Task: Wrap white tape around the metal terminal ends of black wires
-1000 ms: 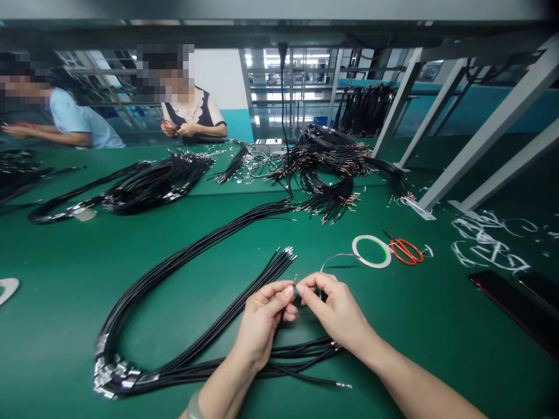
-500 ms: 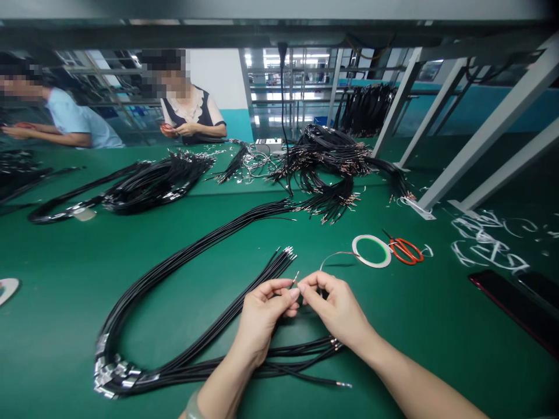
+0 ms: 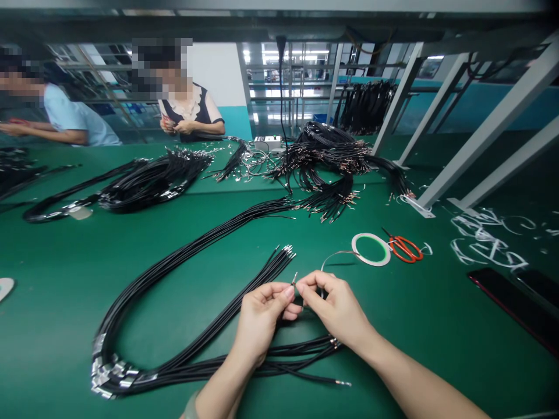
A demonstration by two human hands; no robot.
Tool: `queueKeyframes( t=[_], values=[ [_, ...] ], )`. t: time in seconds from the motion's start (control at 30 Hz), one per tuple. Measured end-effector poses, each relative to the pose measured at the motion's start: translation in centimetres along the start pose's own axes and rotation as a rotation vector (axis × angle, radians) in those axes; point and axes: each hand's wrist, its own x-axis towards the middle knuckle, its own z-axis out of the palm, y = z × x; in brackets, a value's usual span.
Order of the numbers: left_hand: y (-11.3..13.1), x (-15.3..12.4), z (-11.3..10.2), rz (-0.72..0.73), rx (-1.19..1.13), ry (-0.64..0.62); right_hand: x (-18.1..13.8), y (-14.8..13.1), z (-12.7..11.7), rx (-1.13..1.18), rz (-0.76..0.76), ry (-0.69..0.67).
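- Bundle: curved on the table;
- Left hand: closed on one cable, just below its bright tip;
- Cable: tip between the hands; long axis points away from the person, leaning slightly right; left hand nearer;
- Right hand: pinched narrow just beside the tip; content cannot be told;
- Strip: runs from right hand to roll.

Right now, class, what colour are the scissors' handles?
The scissors' handles are orange-red, best seen in the head view.
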Motion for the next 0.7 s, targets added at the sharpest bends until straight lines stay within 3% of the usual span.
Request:
queueKeyframes(
  t=[0.7],
  values=[
    [0.49,-0.21,-0.15,-0.083,-0.146,-0.146,0.48,0.34,-0.01,0.357,0.122,-0.132]
  ],
)
